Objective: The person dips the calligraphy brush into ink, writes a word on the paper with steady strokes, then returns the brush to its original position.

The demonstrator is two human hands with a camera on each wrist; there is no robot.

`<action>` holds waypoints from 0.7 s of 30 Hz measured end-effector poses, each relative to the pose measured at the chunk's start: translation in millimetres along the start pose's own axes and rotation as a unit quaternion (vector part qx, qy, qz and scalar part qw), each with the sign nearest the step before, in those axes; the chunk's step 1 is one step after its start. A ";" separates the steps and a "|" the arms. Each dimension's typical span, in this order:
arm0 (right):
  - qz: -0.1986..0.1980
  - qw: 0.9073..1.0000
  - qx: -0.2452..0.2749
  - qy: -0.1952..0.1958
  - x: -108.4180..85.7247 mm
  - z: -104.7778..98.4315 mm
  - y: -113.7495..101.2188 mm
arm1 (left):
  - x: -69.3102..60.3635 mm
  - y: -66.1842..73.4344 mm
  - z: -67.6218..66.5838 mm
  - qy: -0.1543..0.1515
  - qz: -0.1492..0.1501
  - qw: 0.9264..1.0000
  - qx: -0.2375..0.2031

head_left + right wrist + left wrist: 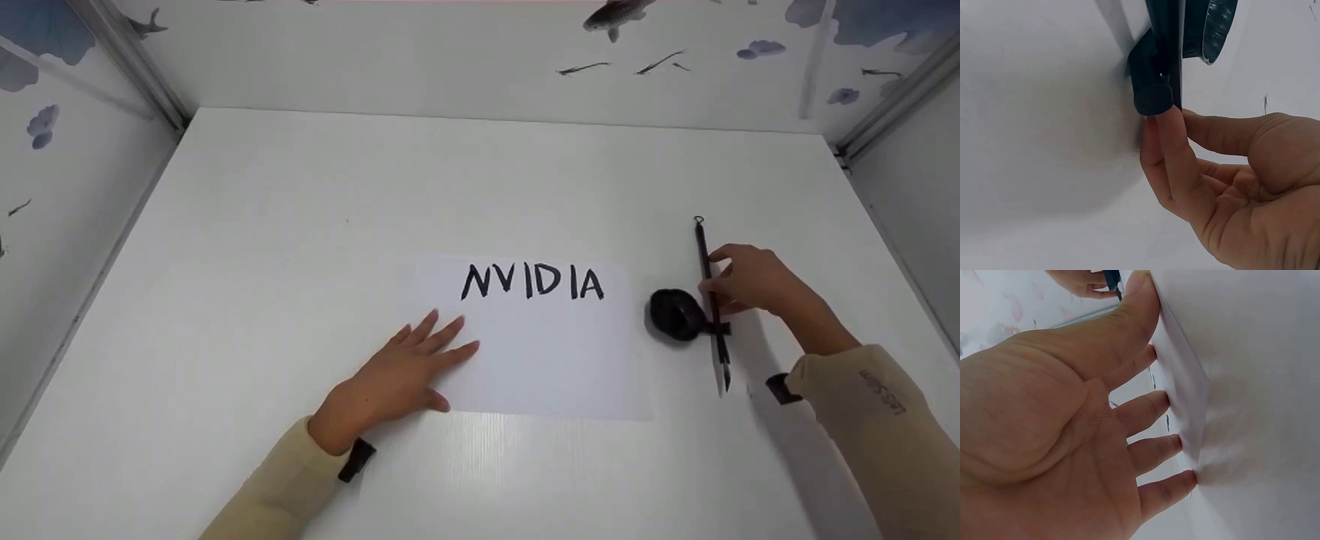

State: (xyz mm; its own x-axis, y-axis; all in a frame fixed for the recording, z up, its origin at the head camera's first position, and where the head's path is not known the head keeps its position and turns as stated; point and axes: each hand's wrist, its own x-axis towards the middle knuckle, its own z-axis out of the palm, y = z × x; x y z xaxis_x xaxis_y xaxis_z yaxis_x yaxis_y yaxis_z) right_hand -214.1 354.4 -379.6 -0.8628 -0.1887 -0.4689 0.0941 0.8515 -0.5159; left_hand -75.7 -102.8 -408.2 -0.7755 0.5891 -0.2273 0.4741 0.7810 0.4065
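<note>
A sheet of white paper [555, 375] lies on the table, with NVIDIA [549, 280] brushed in black across its upper part. My left hand [394, 375] rests on the paper's left side with fingers spread; the left wrist view shows its fingertips touching the sheet [1185, 394]. To the right, my right hand [757, 277] pinches the dark handle of a writing brush [703, 244] between thumb and fingers. The brush lies across the short handle of a black ink dish [675, 315], its tip pointing toward me. In the right wrist view, the dish's handle [1154, 100] partly covers the fingertips.
The white table [262, 225] extends around the paper. Behind it stands a white panel [375, 60] painted with fish and leaves, and side panels [67, 165] border the table at left and right. Dark wrist-worn pieces [356, 460] show at both cuffs.
</note>
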 end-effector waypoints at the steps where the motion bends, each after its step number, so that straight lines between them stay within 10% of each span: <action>1: -0.004 1.000 -0.006 0.001 -0.3 0.2 0.4 | 0.1 -0.2 -0.1 -0.001 0.001 1.000 -0.001; 14: 0.002 1.000 0.015 0.009 -9.6 -4.7 9.0 | 8.8 -2.7 -2.0 -0.010 0.005 1.000 0.001; 21: -0.059 0.996 -0.046 0.058 -35.8 -3.9 3.2 | 10.4 -3.4 -5.2 -0.008 0.007 1.000 -0.015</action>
